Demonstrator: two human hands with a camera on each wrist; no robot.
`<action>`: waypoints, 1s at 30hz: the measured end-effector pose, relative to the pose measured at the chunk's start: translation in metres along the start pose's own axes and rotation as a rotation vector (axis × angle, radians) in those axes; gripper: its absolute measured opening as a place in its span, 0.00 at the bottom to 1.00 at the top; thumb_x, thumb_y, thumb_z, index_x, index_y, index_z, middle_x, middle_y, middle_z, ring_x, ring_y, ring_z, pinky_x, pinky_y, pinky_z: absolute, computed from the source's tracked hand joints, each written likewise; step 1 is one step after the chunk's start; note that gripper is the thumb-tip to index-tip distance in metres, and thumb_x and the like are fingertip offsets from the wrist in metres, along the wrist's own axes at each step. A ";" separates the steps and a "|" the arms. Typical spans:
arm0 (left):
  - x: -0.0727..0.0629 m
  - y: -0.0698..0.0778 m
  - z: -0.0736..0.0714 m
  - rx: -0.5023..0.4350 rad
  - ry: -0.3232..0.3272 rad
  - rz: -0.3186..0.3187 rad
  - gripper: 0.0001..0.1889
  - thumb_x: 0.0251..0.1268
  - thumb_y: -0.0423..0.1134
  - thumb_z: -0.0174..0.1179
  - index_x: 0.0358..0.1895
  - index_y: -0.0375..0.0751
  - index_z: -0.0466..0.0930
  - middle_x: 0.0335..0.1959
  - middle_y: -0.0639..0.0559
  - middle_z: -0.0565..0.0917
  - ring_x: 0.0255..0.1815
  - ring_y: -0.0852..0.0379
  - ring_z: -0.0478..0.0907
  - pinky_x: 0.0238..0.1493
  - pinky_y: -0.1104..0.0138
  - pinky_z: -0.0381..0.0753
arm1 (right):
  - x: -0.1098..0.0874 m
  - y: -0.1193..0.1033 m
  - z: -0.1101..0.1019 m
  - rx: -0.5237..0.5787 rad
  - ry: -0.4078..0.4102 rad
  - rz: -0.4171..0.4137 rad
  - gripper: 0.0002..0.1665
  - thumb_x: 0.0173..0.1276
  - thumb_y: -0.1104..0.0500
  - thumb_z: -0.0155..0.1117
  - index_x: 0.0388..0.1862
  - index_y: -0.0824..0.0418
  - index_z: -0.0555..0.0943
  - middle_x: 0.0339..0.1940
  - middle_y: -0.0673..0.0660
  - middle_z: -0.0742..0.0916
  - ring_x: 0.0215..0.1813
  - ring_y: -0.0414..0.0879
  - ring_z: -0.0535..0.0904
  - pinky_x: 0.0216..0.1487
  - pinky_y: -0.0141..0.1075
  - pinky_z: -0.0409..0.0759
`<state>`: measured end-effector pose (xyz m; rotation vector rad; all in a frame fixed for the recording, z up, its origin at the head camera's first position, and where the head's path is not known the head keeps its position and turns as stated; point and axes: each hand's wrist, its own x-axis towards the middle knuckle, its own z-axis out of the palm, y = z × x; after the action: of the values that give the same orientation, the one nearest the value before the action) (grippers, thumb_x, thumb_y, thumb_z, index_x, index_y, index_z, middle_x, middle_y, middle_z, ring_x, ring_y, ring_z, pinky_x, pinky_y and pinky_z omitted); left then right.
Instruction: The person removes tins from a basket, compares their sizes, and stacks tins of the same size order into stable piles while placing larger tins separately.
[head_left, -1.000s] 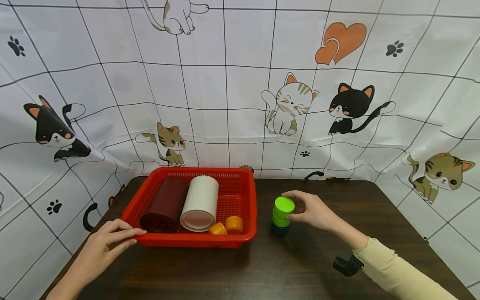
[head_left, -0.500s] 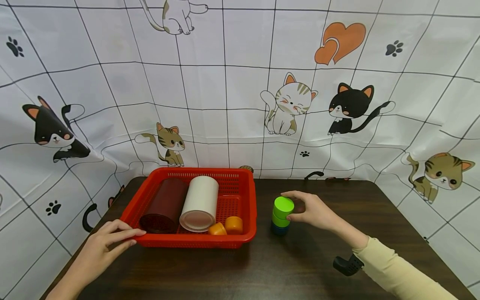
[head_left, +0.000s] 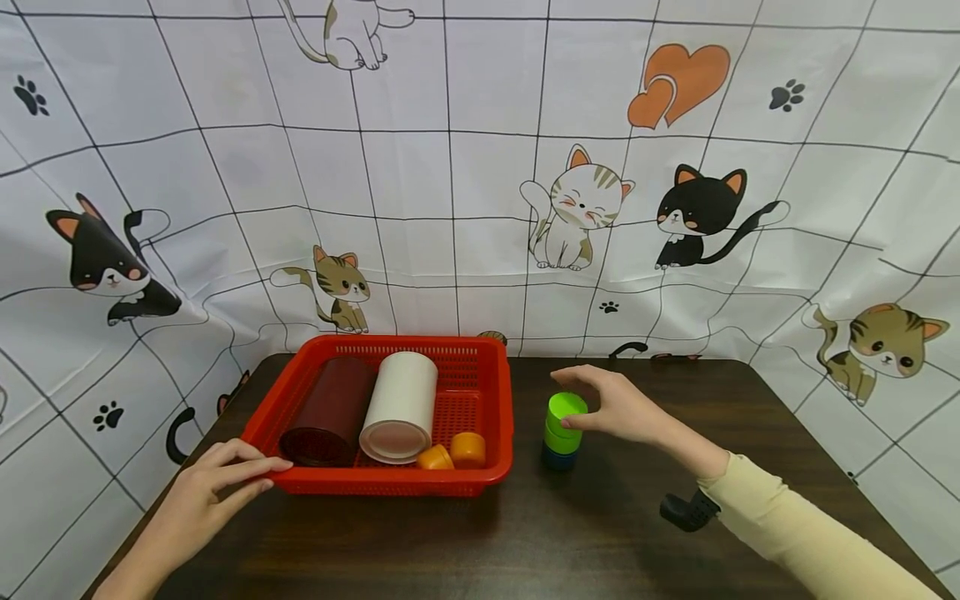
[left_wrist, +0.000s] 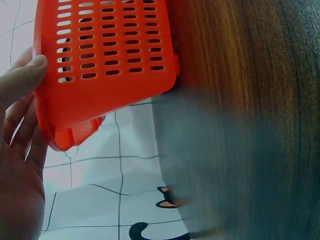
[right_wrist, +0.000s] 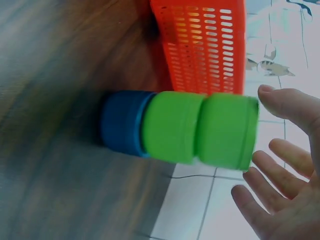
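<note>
A stack of small smooth cylinders stands upright on the table: a dark blue one [head_left: 559, 457] at the bottom and two bright green ones [right_wrist: 227, 131] above it. My right hand [head_left: 621, 406] is spread beside the stack's top, thumb and fingers apart; in the right wrist view a gap shows between most of the hand and the upper green cylinder. At the near left corner of the red plastic basket [head_left: 390, 482], my left hand [head_left: 206, 492] pinches the rim. In the left wrist view the thumb [left_wrist: 30, 72] lies on one side of the rim, other fingers behind it.
Inside the basket lie a dark maroon cylinder [head_left: 330, 408], a white cylinder [head_left: 401, 400] and two small orange cylinders [head_left: 468, 450]. The brown wooden table [head_left: 510, 550] ends at a white cat-print sheet [head_left: 487, 175] behind and on both sides.
My right hand has loosened from the top green cylinder, its fingers spreading and rising slightly. The stack stays standing. My left hand and the basket have not visibly moved.
</note>
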<state>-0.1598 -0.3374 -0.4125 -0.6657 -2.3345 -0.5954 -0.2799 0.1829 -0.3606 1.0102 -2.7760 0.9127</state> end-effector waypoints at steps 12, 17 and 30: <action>-0.001 -0.001 0.000 0.003 -0.004 -0.001 0.30 0.33 0.22 0.75 0.43 0.59 0.89 0.36 0.67 0.78 0.42 0.76 0.64 0.38 0.78 0.64 | 0.037 -0.036 -0.010 -0.038 -0.077 -0.098 0.33 0.60 0.53 0.74 0.64 0.56 0.77 0.63 0.54 0.82 0.65 0.53 0.77 0.64 0.52 0.76; -0.001 -0.001 0.000 -0.001 -0.007 -0.003 0.30 0.33 0.22 0.76 0.43 0.59 0.89 0.36 0.67 0.78 0.42 0.76 0.64 0.38 0.78 0.63 | 0.051 -0.049 -0.009 -0.110 -0.114 -0.174 0.31 0.60 0.53 0.74 0.63 0.58 0.78 0.61 0.56 0.84 0.64 0.52 0.78 0.64 0.51 0.76; -0.002 -0.002 0.001 0.000 0.003 0.001 0.31 0.33 0.21 0.76 0.43 0.58 0.89 0.38 0.68 0.78 0.42 0.76 0.64 0.36 0.79 0.65 | 0.087 -0.087 0.005 -0.264 -0.318 -0.258 0.26 0.64 0.54 0.71 0.61 0.55 0.79 0.61 0.52 0.84 0.64 0.47 0.78 0.65 0.43 0.76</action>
<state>-0.1602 -0.3392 -0.4146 -0.6661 -2.3312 -0.5954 -0.2949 0.0767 -0.2995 1.5280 -2.8043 0.3687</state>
